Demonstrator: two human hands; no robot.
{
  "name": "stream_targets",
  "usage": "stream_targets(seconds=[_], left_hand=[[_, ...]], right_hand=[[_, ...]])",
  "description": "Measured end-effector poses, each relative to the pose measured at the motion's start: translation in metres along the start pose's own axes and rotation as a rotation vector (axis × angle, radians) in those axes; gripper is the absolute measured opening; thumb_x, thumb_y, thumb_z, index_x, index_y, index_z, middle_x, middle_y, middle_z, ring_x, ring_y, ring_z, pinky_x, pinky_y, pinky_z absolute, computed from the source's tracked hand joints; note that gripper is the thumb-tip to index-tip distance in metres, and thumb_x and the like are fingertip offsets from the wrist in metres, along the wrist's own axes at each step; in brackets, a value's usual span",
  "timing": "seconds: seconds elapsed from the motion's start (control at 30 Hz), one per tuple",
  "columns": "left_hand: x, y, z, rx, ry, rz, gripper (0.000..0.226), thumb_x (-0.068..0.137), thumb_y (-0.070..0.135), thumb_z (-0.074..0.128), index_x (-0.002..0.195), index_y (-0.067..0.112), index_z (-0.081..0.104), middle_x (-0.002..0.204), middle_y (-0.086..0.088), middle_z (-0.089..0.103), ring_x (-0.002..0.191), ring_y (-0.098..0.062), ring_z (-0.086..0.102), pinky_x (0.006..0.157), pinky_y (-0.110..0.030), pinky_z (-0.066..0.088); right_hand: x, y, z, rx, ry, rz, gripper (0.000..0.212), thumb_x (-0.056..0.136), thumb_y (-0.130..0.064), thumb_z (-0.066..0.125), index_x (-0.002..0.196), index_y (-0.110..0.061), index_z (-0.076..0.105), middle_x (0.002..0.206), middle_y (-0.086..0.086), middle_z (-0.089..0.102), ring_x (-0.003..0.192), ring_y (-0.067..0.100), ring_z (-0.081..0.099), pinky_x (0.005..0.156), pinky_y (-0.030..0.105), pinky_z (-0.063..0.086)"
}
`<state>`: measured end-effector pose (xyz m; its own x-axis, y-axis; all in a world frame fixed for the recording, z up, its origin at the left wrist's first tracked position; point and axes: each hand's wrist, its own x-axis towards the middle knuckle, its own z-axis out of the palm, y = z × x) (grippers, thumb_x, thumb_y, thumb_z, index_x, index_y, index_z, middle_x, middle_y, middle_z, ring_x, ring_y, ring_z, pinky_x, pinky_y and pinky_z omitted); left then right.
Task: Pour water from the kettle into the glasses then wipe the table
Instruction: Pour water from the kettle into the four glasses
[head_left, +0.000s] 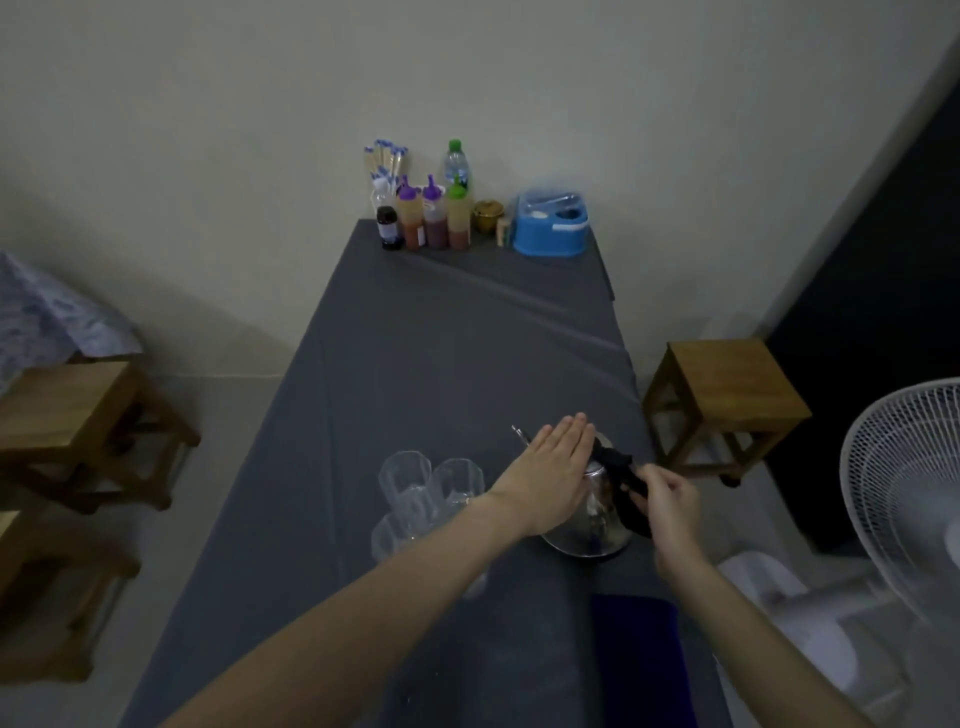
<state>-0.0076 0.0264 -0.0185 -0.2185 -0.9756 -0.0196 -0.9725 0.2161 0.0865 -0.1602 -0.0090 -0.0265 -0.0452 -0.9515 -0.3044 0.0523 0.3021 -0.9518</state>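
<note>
A steel kettle (592, 525) with a black handle stands on the grey-clothed table (415, 374), near its right edge. My right hand (665, 499) grips the black handle. My left hand (553, 470) lies flat on the kettle's lid, fingers straight and together. Just left of the kettle stand clear glasses: one at the back left (402, 480), one at the back right (460, 483), and one nearer (389, 535) partly behind my left forearm. A dark blue cloth (639, 660) lies on the table in front of the kettle.
At the table's far end stand sauce bottles (431, 218), a water bottle (457, 163), a gold cup (488, 215) and a blue container (550, 228). Wooden stools are at the left (78, 415) and right (727, 400). A white fan (914, 493) is at the right.
</note>
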Motion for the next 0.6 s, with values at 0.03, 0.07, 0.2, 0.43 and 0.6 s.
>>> stream_targets(seconds=[0.03,0.07,0.2,0.43,0.6], left_hand=[[0.007,0.001,0.002,0.0,-0.036,-0.001,0.062,0.102,0.029,0.028,0.149,0.0,0.001,0.159,-0.017,-0.001,0.148,-0.027,0.0,0.12,-0.038,0.001],[0.013,0.001,0.005,-0.007,-0.065,-0.001,0.063,0.101,0.03,0.029,0.15,0.001,0.001,0.16,-0.017,-0.001,0.148,-0.027,0.0,0.12,-0.038,0.001],[0.03,0.003,0.01,0.01,-0.144,0.005,0.064,0.101,0.031,0.029,0.15,0.002,0.0,0.16,-0.017,-0.003,0.148,-0.027,-0.002,0.12,-0.038,0.001],[0.042,0.011,0.019,0.122,-0.125,-0.01,0.067,0.101,0.036,0.026,0.149,0.001,-0.005,0.159,-0.017,-0.006,0.148,-0.028,-0.005,0.119,-0.037,-0.002],[0.028,0.023,0.035,0.154,-0.088,0.036,0.071,0.1,0.039,0.03,0.149,0.003,-0.006,0.159,-0.016,-0.009,0.147,-0.028,-0.008,0.121,-0.04,0.002]], right_hand=[[0.005,0.007,-0.002,0.008,0.01,0.029,0.029,0.091,-0.002,0.052,0.065,-0.009,0.063,0.064,0.003,0.064,0.068,0.015,0.059,0.053,0.015,0.05],[0.009,0.013,-0.004,0.013,0.023,0.054,0.029,0.091,-0.003,0.053,0.064,-0.009,0.063,0.059,0.001,0.064,0.066,0.015,0.058,0.054,0.019,0.049],[0.02,0.028,-0.007,0.074,0.059,0.099,0.027,0.089,-0.007,0.052,0.064,-0.01,0.062,0.057,0.0,0.06,0.06,0.014,0.052,0.056,0.027,0.041],[0.032,0.041,-0.012,0.116,0.011,0.018,0.034,0.087,-0.002,0.05,0.055,-0.013,0.051,0.053,0.0,0.047,0.055,0.012,0.042,0.057,0.03,0.035],[0.033,0.053,-0.03,0.038,-0.084,0.02,0.024,0.088,-0.003,0.047,0.065,-0.007,0.053,0.058,0.004,0.05,0.057,0.014,0.043,0.056,0.03,0.034]])
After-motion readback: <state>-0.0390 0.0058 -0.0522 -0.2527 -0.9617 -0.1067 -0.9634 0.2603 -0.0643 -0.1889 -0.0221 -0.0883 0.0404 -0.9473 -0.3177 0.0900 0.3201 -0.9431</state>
